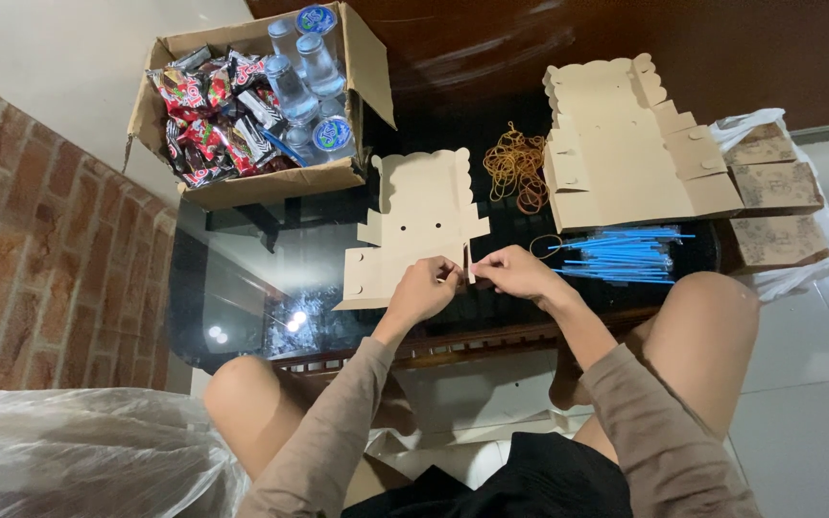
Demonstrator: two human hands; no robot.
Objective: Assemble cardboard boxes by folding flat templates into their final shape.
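Between both hands (pinching), a tan flat carton.

Dark glass-top table carries: open cardboard carton of snack packets and water cups, flat unfolded beige cardboard box blank, stack of blanks, tan rubber bands, blue plastic straws.
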